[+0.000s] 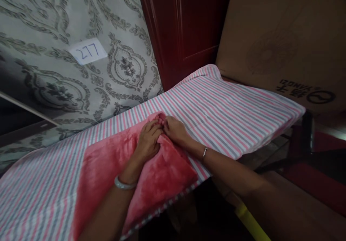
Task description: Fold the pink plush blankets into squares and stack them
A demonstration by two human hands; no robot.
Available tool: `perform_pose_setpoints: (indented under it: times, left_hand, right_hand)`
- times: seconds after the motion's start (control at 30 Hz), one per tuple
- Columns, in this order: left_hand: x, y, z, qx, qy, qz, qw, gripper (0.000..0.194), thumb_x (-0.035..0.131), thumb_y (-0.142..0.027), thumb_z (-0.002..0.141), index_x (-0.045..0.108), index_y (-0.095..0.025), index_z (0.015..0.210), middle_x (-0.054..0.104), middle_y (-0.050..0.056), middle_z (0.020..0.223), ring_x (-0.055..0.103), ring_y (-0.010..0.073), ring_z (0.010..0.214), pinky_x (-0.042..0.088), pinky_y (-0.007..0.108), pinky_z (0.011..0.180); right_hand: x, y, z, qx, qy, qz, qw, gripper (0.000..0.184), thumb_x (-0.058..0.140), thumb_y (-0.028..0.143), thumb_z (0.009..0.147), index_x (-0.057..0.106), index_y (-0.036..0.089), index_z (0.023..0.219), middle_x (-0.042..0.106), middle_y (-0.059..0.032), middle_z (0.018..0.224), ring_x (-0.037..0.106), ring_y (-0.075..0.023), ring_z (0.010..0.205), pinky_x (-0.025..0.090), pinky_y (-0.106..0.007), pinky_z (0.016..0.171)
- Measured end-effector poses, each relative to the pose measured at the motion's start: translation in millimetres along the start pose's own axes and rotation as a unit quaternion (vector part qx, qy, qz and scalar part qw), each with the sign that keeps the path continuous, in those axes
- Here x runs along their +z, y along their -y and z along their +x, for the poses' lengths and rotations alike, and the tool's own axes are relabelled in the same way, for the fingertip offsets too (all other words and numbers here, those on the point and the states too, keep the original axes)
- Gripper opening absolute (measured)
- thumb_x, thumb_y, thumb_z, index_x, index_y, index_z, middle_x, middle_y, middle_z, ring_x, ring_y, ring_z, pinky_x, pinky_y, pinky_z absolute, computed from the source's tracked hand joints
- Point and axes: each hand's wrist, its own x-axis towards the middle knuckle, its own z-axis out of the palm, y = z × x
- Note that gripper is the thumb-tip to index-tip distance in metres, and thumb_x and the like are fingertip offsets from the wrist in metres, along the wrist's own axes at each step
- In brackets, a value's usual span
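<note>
A pink plush cloth [108,165], with a soft furry pile, lies spread over a striped sheet [224,107] in pink, grey and white. My left hand [148,140] is closed on the far right part of the cloth, its fingers curled into the fabric. Right beside it, my right hand [175,129] pinches the cloth's bunched far edge. Between the two hands the fabric is gathered into folds. What lies under my fingers is partly hidden.
A big cardboard box [270,46] stands at the back right. Behind the sheet are a dark red wooden panel [186,21] and a patterned wall [127,64] bearing a paper label [88,51] marked 277. A yellow strip [251,221] shows below my right arm.
</note>
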Motion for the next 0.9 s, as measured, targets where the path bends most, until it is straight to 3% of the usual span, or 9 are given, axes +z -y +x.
perform_pose_setpoints:
  times: [0.13, 0.23, 0.33, 0.43, 0.53, 0.6, 0.67, 0.77, 0.9]
  left_hand:
    - [0.3, 1, 0, 0.004, -0.008, -0.005, 1.0, 0.033, 0.054, -0.016, 0.08, 0.067, -0.022, 0.11, 0.07, 0.011, 0.128, 0.05, 0.0312, 0.137, 0.043, 0.055, 0.113]
    - [0.1, 2, -2, -0.008, -0.006, -0.009, 1.0, 0.038, 0.054, -0.015, 0.078, 0.067, -0.023, 0.112, 0.069, 0.011, 0.129, 0.05, 0.0314, 0.138, 0.042, 0.056, 0.114]
    - [0.2, 4, -3, -0.009, -0.012, -0.012, 1.0, 0.044, 0.054, -0.015, 0.076, 0.066, -0.023, 0.117, 0.067, 0.011, 0.134, 0.049, 0.0313, 0.14, 0.041, 0.056, 0.115]
    - [1.1, 6, -4, 0.006, -0.023, -0.014, 1.0, 0.045, 0.053, -0.014, 0.075, 0.065, -0.023, 0.117, 0.067, 0.011, 0.135, 0.049, 0.0309, 0.14, 0.042, 0.055, 0.114]
    - [2.5, 8, -5, 0.016, -0.042, -0.014, 0.999, 0.045, 0.054, -0.014, 0.074, 0.065, -0.022, 0.117, 0.066, 0.012, 0.136, 0.049, 0.0307, 0.139, 0.043, 0.054, 0.114]
    - [2.7, 8, -6, 0.015, -0.045, -0.017, 0.999, 0.046, 0.054, -0.014, 0.074, 0.065, -0.021, 0.118, 0.066, 0.012, 0.137, 0.049, 0.0306, 0.139, 0.043, 0.054, 0.114]
    - [2.3, 8, -6, 0.005, -0.04, -0.021, 0.999, 0.047, 0.053, -0.014, 0.074, 0.065, -0.022, 0.118, 0.067, 0.012, 0.136, 0.049, 0.0303, 0.14, 0.042, 0.055, 0.114]
    - [1.1, 7, -7, -0.004, -0.039, -0.019, 0.999, 0.047, 0.053, -0.014, 0.075, 0.066, -0.023, 0.119, 0.067, 0.011, 0.136, 0.05, 0.0304, 0.139, 0.042, 0.056, 0.114]
    - [1.5, 7, -6, 0.019, -0.063, -0.016, 0.998, 0.048, 0.053, -0.012, 0.074, 0.065, -0.022, 0.119, 0.066, 0.012, 0.137, 0.05, 0.0304, 0.139, 0.045, 0.056, 0.112]
  right_hand:
    - [2, 10, 8, 0.015, 0.05, -0.067, 0.996, 0.02, 0.046, 0.023, 0.1, 0.062, 0.021, 0.111, 0.073, -0.0137, 0.103, 0.066, -0.025, 0.084, 0.043, -0.033, 0.072]
    - [6, 11, 18, 0.02, 0.046, -0.023, 0.998, 0.013, 0.055, 0.022, 0.095, 0.064, 0.021, 0.103, 0.075, -0.0108, 0.093, 0.067, -0.0233, 0.079, 0.044, -0.031, 0.069]
    - [9, 3, 24, 0.041, 0.045, 0.119, 0.991, 0.003, 0.061, 0.021, 0.087, 0.062, 0.021, 0.084, 0.072, -0.0037, 0.078, 0.064, -0.0181, 0.07, 0.045, -0.027, 0.064]
    - [8, -9, 22, 0.086, 0.092, 0.313, 0.941, 0.012, 0.053, 0.024, 0.09, 0.062, 0.021, 0.082, 0.065, 0.0024, 0.066, 0.057, -0.0127, 0.052, 0.044, -0.024, 0.054]
    - [6, -17, 18, 0.119, 0.115, 0.402, 0.901, 0.015, 0.05, 0.022, 0.087, 0.065, 0.021, 0.089, 0.064, 0.0046, 0.066, 0.05, -0.0104, 0.043, 0.042, -0.023, 0.047]
    - [6, -18, 17, 0.11, 0.092, 0.389, 0.91, 0.016, 0.052, 0.02, 0.083, 0.068, 0.02, 0.088, 0.067, 0.0031, 0.072, 0.055, -0.0111, 0.05, 0.046, -0.024, 0.053]
    - [8, -18, 16, 0.079, 0.055, 0.351, 0.931, 0.017, 0.055, 0.017, 0.08, 0.07, 0.021, 0.086, 0.072, 0.0008, 0.081, 0.064, -0.0138, 0.067, 0.053, -0.026, 0.068]
    - [14, -18, 16, 0.033, 0.011, 0.306, 0.951, 0.019, 0.056, 0.014, 0.078, 0.071, 0.021, 0.088, 0.075, -0.0011, 0.094, 0.068, -0.0168, 0.089, 0.053, -0.03, 0.087]
    - [18, -18, 13, 0.001, 0.003, 0.268, 0.963, 0.017, 0.057, 0.017, 0.084, 0.069, 0.021, 0.095, 0.074, -0.0022, 0.099, 0.066, -0.0172, 0.09, 0.051, -0.031, 0.087]
